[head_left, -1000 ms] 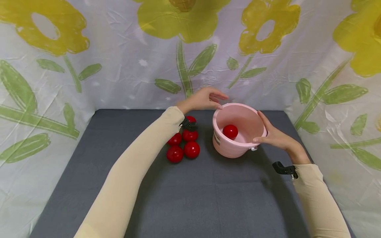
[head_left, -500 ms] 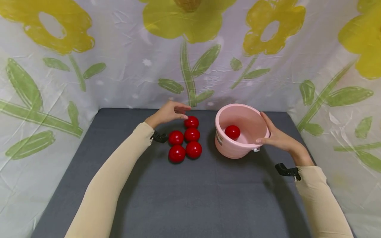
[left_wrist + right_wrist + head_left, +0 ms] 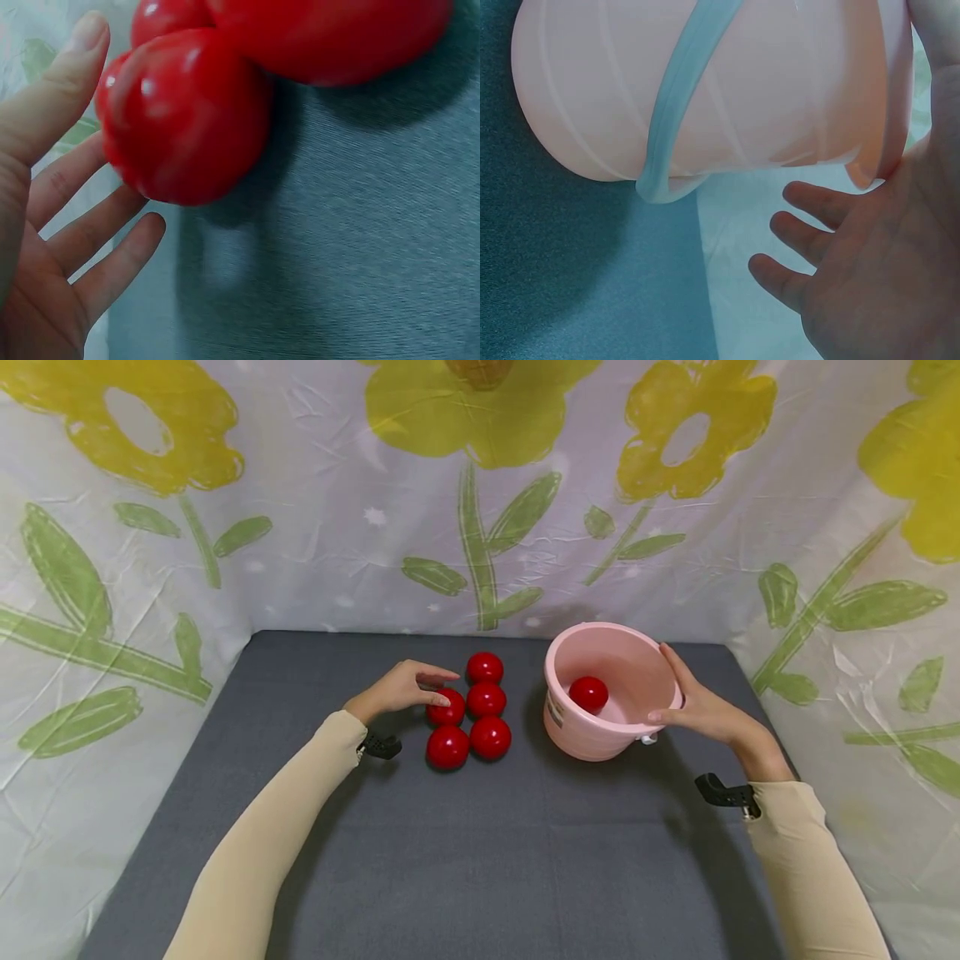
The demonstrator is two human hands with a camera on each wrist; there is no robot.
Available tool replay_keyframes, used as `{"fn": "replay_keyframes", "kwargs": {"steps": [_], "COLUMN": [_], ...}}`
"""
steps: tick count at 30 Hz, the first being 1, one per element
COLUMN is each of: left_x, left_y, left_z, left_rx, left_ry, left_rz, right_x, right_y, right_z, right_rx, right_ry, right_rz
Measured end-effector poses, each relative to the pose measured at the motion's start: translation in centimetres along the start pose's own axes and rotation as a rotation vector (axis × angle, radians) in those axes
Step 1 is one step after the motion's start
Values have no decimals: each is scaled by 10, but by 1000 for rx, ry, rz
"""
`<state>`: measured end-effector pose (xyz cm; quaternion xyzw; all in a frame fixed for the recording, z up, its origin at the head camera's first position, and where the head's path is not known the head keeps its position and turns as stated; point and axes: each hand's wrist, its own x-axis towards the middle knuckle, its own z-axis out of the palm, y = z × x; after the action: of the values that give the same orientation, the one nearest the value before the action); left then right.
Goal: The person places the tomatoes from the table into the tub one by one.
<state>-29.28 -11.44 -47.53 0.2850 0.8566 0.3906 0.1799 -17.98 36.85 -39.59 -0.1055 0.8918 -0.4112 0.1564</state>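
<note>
Five red balls lie clustered on the grey table (image 3: 480, 860). My left hand (image 3: 405, 689) reaches over the middle-left ball (image 3: 447, 710), fingers straight, fingertips just above it. In the left wrist view that red ball (image 3: 184, 120) lies right beside the open fingers (image 3: 82, 232). A pink bucket (image 3: 600, 739) stands tilted toward me, with one red ball (image 3: 588, 693) inside. My right hand (image 3: 697, 706) holds the bucket's right rim, thumb on the near edge and forefinger along the far edge. In the right wrist view the bucket wall (image 3: 765, 82) and its pale handle (image 3: 676, 105) show above the palm (image 3: 877, 277).
A flower-printed cloth (image 3: 315, 527) hangs behind the table and along both sides. Other balls sit at the back (image 3: 485, 667), centre (image 3: 487, 700) and front (image 3: 491, 737), (image 3: 447, 747). The bucket stands close to the right of the cluster.
My left hand has drawn back from the bucket's rim, moving left and toward me down onto the ball cluster. The right hand and bucket have stayed put.
</note>
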Motion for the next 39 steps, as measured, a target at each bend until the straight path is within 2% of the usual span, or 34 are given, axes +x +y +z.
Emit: {"fn": "replay_keyframes", "kwargs": {"steps": [6, 17, 32, 39], "left_x": [-5, -5, -3, 1], "left_y": [-8, -13, -5, -5], "left_z": [8, 15, 12, 5], "left_rx": [21, 19, 17, 20], "left_ry": [-15, -8, 14, 37], "left_rz": [-30, -29, -45, -43], "right_x": [2, 2, 4, 4], "right_y": [4, 3, 3, 3], "right_z": [1, 1, 1, 0], "right_rx": [5, 2, -2, 2], "right_ry": [-2, -4, 4, -1], "right_rz": [3, 6, 12, 15]}}
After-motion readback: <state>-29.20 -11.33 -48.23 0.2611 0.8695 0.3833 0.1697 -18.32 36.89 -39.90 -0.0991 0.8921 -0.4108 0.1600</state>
